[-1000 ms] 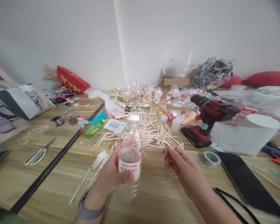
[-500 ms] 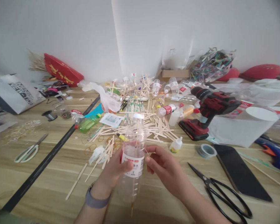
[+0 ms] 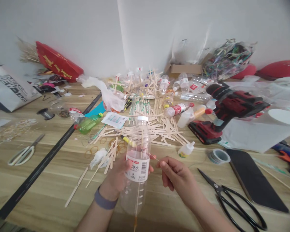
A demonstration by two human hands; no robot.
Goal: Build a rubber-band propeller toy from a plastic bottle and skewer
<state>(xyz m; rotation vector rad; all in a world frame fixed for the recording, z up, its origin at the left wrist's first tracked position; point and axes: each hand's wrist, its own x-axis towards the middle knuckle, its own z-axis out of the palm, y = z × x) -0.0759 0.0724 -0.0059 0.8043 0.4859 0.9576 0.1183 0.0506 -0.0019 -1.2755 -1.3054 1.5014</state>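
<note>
My left hand (image 3: 117,174) is wrapped round a clear plastic bottle (image 3: 132,199) with a white cap and a white-and-red label, held roughly upright with its base towards me. Inside it a thin stick (image 3: 138,190) runs lengthwise and pokes out of the base, where something amber is wound on it. Between thumb and forefinger, my right hand (image 3: 175,172) pinches a thin pale strand (image 3: 154,156) that reaches into the bottle's side above the label. Whether it is wire, thread or a stretched rubber band I cannot tell.
Loose wooden craft sticks (image 3: 154,133) lie behind the bottle. Black-handled scissors (image 3: 232,199), a phone (image 3: 256,180), a tape roll (image 3: 219,156), a glue bottle (image 3: 186,149) and a cordless drill (image 3: 232,109) are to the right. White-handled scissors (image 3: 25,153) lie left, beyond a black strip (image 3: 43,161).
My right hand has moved away from the bottle to the right, and the strand now stretches between them. The bottle has turned slightly, showing the label's barcode. The view has shifted a little.
</note>
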